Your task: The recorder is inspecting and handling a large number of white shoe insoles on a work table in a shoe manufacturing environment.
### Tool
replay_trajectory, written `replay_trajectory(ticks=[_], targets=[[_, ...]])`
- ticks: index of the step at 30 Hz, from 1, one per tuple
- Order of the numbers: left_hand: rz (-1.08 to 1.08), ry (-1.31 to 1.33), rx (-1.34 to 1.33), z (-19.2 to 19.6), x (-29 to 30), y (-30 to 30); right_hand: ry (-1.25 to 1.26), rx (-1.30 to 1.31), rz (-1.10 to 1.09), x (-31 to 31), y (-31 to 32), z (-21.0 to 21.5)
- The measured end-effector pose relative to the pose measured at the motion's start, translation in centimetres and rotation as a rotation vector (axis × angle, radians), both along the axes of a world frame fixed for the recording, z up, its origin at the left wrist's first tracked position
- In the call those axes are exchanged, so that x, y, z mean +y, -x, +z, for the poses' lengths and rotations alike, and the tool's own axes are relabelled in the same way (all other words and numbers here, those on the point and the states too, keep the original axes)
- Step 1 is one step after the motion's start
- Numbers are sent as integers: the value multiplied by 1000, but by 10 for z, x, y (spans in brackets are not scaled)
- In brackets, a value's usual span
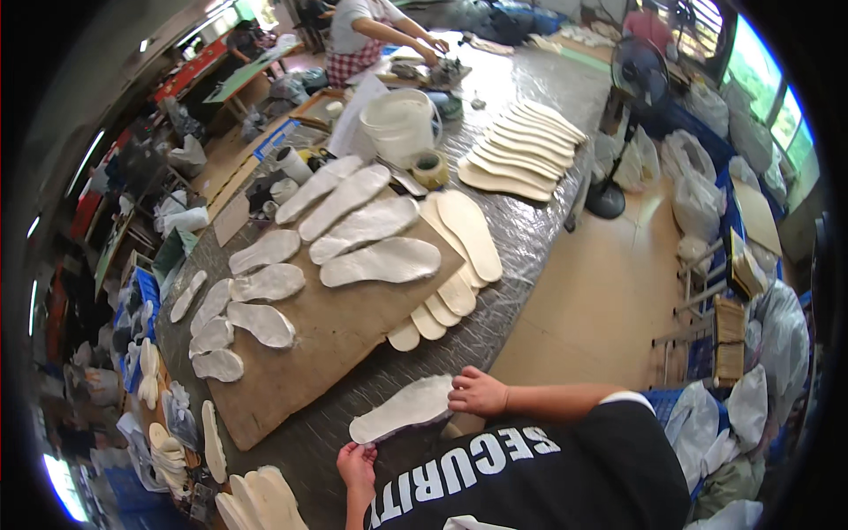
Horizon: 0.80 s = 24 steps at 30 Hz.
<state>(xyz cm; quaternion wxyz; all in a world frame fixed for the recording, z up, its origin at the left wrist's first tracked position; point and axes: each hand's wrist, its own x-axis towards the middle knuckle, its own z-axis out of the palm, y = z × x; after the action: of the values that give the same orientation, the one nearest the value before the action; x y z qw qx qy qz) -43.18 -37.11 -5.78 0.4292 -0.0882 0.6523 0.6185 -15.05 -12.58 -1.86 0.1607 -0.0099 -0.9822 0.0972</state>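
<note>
A whitish-grey shoe insole [402, 411] is stretched between my two hands at the table's near edge, with a thin dark edge along its lower side. My left hand [357, 464] pinches its narrower left end. At the other end, the fingers of my right hand [477, 391] close over the rim. Ahead of my hands a brown board [327, 344] carries several silvery-white insoles [382, 262], some lying across its left edge. Several cream insoles [468, 234] fan out by the board's right corner.
Overlapping cream insoles [517, 150] lie farther back, near a white bucket [397, 125] and a tape roll [431, 168]. More pieces [265, 499] sit at the near left. A person [362, 40] works across the table; a black fan [638, 75] and bagged goods [693, 185] stand right.
</note>
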Motion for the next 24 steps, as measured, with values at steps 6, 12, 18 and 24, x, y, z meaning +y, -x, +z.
replay_trajectory(ticks=[6, 12, 18, 24], targets=[[-16, 265, 78, 11, -16, -49, 185, 126, 28, 26, -43, -31], [9, 556, 965, 7, 0, -59, 245, 344, -420, 86, -65, -35], [-616, 50, 1586, 53, 143, -114, 36, 237, -803, 226, -66, -23], [-1205, -235, 1635, 62, 300, -185, 553, -47, -559, 284, -71, -22]])
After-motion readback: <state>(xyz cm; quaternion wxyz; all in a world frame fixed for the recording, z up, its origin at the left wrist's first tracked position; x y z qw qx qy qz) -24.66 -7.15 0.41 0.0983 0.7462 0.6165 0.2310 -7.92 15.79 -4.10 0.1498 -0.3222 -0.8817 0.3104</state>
